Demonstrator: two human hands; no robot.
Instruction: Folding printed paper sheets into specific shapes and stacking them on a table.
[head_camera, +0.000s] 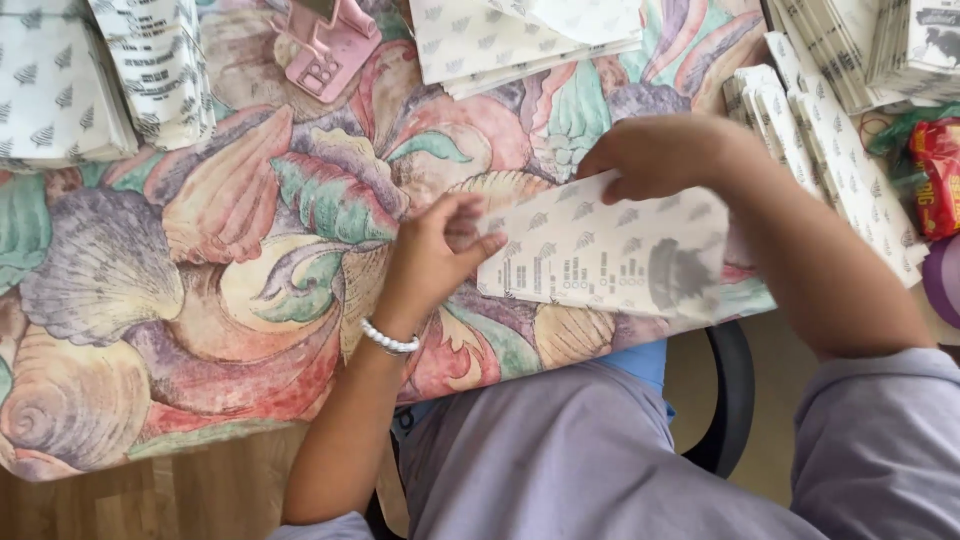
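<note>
A flat white paper bag (610, 255) with a small grey leaf pattern lies across the near edge of the table. My left hand (440, 245) pinches its left end between thumb and fingers; a bead bracelet circles that wrist. My right hand (660, 155) grips the bag's upper edge, fingers curled over it. The bag's lower right part overhangs the table edge above my lap.
The table wears a shell-patterned cloth (200, 260). Stacks of the same patterned bags sit at the top left (70, 80), top middle (510, 40) and right (830, 130). A pink plastic tool (330, 45) lies at the top. Red packaging (935, 175) is at the right edge.
</note>
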